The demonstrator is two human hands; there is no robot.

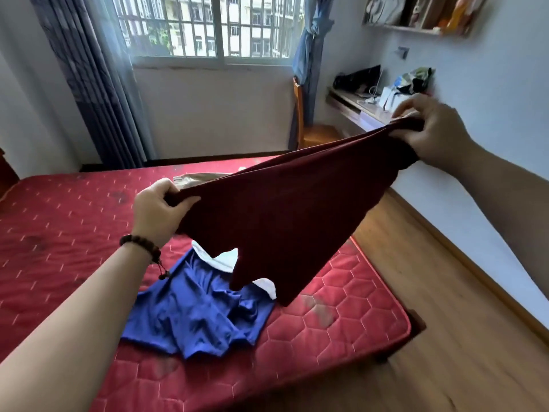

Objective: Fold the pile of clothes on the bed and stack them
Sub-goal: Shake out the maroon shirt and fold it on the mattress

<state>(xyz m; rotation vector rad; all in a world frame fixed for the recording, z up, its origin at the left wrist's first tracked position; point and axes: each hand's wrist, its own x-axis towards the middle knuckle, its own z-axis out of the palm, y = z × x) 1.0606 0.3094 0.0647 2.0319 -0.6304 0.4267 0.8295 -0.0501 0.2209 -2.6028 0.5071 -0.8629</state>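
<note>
Maroon cloth fills the middle of the frame: a dark red garment (291, 209) is held up in the air above the bed (65, 221), stretched between both hands so its top edge runs from centre left up to the upper right. The left hand (157, 211), with a beaded bracelet (142, 248) on its wrist, has its grip pinching one end of that edge, thumb on the near side and fingers curled behind the fabric. The right hand (430, 129), higher and at the right of the frame, has its grip closed on the other end, fabric bunched under the curled fingers. The garment's lower part hangs down in points toward the mattress. Below it, at lower centre, a blue garment (196, 313) lies crumpled on the red quilted bed, with a white piece of clothing (225, 258) partly under it. A tan item (196, 177) shows on the bed behind the held cloth. A cluttered surface (368, 110) stands along the wall at upper right.
</note>
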